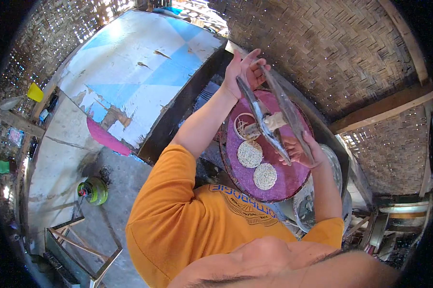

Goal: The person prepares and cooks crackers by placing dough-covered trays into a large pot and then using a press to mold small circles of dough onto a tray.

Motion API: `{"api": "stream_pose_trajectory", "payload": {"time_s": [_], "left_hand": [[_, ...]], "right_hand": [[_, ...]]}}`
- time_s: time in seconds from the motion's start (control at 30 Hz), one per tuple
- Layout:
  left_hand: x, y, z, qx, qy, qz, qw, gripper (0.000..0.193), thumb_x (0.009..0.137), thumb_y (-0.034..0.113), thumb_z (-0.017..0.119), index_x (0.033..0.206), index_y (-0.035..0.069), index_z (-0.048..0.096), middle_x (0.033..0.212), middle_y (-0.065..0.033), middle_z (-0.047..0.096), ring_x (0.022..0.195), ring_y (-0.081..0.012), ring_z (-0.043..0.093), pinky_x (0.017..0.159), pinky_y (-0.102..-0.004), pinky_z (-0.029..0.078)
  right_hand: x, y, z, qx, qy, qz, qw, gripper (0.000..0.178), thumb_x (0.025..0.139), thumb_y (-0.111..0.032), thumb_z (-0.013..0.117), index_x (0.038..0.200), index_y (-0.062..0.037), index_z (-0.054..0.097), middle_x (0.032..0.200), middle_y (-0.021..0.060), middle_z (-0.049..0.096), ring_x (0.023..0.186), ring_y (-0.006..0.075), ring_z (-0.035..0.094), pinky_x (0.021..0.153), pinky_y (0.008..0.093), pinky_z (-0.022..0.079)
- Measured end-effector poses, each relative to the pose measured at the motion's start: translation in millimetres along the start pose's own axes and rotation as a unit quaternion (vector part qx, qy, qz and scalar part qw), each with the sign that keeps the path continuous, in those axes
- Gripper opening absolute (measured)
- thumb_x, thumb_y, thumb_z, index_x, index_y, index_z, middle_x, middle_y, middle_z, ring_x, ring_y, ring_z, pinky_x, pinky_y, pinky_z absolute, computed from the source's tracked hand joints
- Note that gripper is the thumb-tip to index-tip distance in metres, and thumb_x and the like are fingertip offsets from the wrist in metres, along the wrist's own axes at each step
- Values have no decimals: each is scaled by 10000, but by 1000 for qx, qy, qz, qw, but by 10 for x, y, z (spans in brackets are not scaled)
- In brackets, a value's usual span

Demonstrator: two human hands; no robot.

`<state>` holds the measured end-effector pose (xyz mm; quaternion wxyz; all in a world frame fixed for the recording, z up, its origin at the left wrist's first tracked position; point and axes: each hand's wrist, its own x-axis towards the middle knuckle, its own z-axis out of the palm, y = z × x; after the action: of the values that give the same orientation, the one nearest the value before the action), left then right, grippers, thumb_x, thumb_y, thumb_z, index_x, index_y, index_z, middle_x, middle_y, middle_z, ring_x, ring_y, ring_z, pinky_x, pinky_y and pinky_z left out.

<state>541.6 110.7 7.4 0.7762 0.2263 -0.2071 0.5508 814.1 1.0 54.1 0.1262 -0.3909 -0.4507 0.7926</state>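
Both hands are on a hand press with two long dark bars (257, 108) and a pale, dough-coated cylinder (276, 121) between them. My left hand (247, 72) has its fingers bent round the far ends of the bars. At the near ends, the fingers of my right hand (300, 150) curl round them, partly hidden. Below the press lies a round pink tray (293, 180). Two white discs of stringy noodle strands, a nearer disc (265, 176) and a farther disc (249, 154), rest on it. Under the press, a pale ring (245, 120) holds a few loose strands.
A big block with a peeling white-and-blue top (178, 77) stands to the left of the tray. Grey basins (305, 209) sit by my right forearm. On the floor at left are a green gas cylinder (99, 191) and a wooden frame (82, 222). A woven wall (317, 57) rises behind.
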Motion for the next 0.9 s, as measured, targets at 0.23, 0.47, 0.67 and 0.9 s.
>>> {"api": "stream_pose_trajectory", "payload": {"time_s": [0.23,0.47,0.67,0.9], "left_hand": [[-156,118,-44,23,32,44,998,588,757,590,412,1100,114,457,878,-83,546,909,-270,518,751,-414,450],[-69,363,-163,60,27,61,996,550,774,579,396,1064,119,478,840,-73,558,859,-258,531,720,-414,468],[18,283,-204,56,60,56,995,517,769,567,423,1012,119,508,755,-34,537,824,-225,536,643,-381,482],[-6,53,-358,31,128,38,991,433,782,520,455,943,127,538,718,-10,532,780,-217,542,604,-378,481]], "right_hand": [[140,48,49,-11,10,3,1000,687,764,-560,427,1161,0,416,958,183,555,779,296,586,684,382,479],[369,-34,148,-56,61,-41,996,545,772,-493,479,1035,-16,502,829,132,586,675,232,594,569,316,489],[329,-108,176,-128,152,-61,978,505,773,-475,495,914,6,557,720,96,589,560,176,574,481,272,471],[141,-131,82,-157,148,-55,975,493,761,-468,520,872,10,572,695,97,588,494,150,545,403,251,437]]}}
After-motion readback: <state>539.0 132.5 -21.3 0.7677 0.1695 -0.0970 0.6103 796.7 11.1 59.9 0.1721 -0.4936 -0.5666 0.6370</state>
